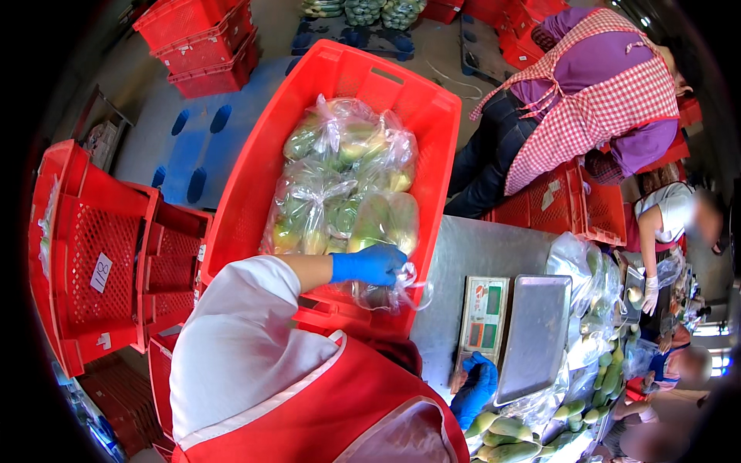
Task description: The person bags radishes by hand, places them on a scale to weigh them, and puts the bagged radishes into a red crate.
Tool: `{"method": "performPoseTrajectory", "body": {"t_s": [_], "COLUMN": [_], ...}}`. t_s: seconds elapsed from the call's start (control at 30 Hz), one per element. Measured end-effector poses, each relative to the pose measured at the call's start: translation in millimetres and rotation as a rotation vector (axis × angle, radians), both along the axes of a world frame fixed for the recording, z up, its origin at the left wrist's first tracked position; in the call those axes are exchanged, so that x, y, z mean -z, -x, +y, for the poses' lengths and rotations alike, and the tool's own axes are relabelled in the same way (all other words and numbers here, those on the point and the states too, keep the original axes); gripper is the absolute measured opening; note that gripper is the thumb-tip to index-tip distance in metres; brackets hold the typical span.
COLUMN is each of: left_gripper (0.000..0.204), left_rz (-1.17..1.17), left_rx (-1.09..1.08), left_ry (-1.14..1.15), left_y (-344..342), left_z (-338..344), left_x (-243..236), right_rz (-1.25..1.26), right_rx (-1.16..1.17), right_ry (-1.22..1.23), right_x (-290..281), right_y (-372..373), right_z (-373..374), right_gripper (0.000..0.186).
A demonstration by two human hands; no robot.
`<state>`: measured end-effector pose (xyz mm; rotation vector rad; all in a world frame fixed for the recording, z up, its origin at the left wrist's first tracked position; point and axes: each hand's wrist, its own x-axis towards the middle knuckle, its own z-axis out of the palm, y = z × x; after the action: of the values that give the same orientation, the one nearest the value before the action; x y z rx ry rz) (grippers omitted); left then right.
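Observation:
My left hand (369,265), in a blue glove, grips the gathered, tied neck of a clear plastic bag (378,296) at the near end of a large red crate (432,154). Several knotted clear bags of pale green vegetables (312,197) lie inside that crate. My right hand (475,390), also blue-gloved, is beside the lower end of a digital scale (485,315), near its metal pan (532,332). Its fingers are loosely bent, and nothing shows between them. The pan carries nothing. Loose long green vegetables (505,432) lie just past this hand.
Red crates (100,255) stand at the left, with another stack (204,46) behind on a blue pallet (193,139). A person in a checked apron (594,85) bends over crates at the right. More plastic bags (575,262) and vegetables line the metal table (455,247).

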<state>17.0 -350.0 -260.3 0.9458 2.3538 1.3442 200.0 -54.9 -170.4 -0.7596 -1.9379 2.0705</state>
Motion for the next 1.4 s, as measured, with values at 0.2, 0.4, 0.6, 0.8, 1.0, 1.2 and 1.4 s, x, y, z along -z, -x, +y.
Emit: {"method": "performPoseTrajectory", "body": {"t_s": [0.2,0.4,0.6,0.8,1.0,1.2,1.4], "left_gripper": [0.017,0.021,0.025,0.023,0.017,0.018,0.020], "left_rz": [0.202,0.108,0.177,0.185,0.045,0.020,0.061], "left_rx": [0.044,0.145,0.369,0.521,0.916,1.356,1.257], "left_ry": [0.005,0.317,0.603,0.436,0.161,0.126,0.125], "left_y": [-7.1,-1.0,27.3,32.1,-21.2,-124.4,-167.1], "left_z": [-1.1,-0.5,13.5,82.3,216.6,277.9,291.0], "left_x": [1.4,-27.8,-76.1,-154.8,-147.9,-56.1,-16.4], "right_rz": [0.004,-0.045,-0.018,-0.108,-0.068,-0.064,0.000], "right_rx": [0.036,0.054,0.097,0.340,0.477,0.661,0.724], "right_ry": [0.051,0.026,-0.001,0.178,0.188,0.224,0.111], "right_x": [10.0,0.1,1.3,12.2,26.0,33.6,42.2], "right_y": [-4.9,-18.6,-47.4,-93.6,-144.9,-190.4,-212.7], "right_z": [-1.9,-7.1,3.9,13.5,19.6,31.0,77.9], "right_gripper": [0.024,0.024,0.020,0.019,0.023,0.023,0.022]}}
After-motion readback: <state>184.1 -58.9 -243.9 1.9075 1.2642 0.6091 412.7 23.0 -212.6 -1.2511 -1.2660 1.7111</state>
